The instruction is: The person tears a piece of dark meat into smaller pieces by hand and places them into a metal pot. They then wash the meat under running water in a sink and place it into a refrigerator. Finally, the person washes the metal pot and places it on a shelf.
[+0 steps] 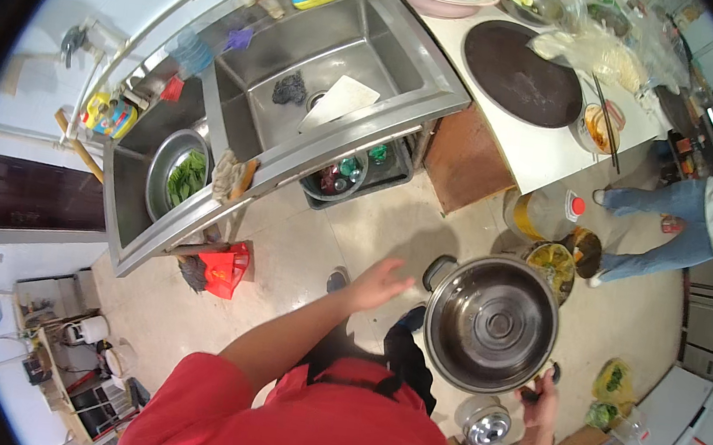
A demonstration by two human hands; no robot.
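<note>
A large stainless steel pot (493, 324) with two black handles hangs in front of me, its inside facing up at me. My right hand (541, 398) grips the handle nearer my body. Nothing but a ring-marked base and wet-looking sheen shows inside the pot. My left hand (382, 285) is in the air to the left of the far handle (438, 273), fingers spread and holding nothing. Beyond it stands a two-basin steel sink (404, 89). In its larger basin lie a dark scouring pad (290, 88) and a white flat piece (347, 104).
The left basin holds a metal bowl (154, 176) of green leaves (188, 178). Right of the sink, a white counter (544, 168) carries a round dark board (522, 73) and a bowl with chopsticks (598, 128). Another person (669, 199) stands right. Floor items include a large plastic jug (542, 214).
</note>
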